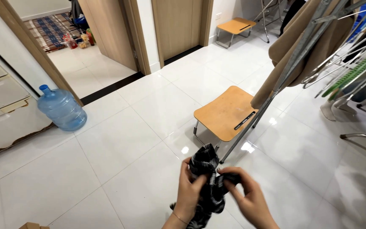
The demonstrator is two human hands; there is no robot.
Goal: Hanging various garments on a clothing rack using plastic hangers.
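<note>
Head view, looking down over a white tiled floor (119,144). Our left hand (188,193) and right hand (251,197) met low in the frame, both closed on a dark plaid cloth (208,178). The left fingers were curled around the bunched upper part of the cloth, the thumb pressed against it; the right fingers pinched a fold at its side, narrow and tight. The cloth stood up in a crumpled peak above the left hand and hung down between the two wrists, its lower end running out of the frame. A thin bracelet (178,217) circled the left wrist.

Just beyond the hands stood a small folding table (225,112) with a tan wooden top and metal legs. A slanted metal leg of a drying rack (276,85) crossed beside it, with a beige garment (314,38) draped over the rack above. A second low folding table (235,25) stood well apart, near a wooden door (176,25). At the left, a blue water jug (62,109) rested on the floor against the base of a pale cabinet (4,101).
</note>
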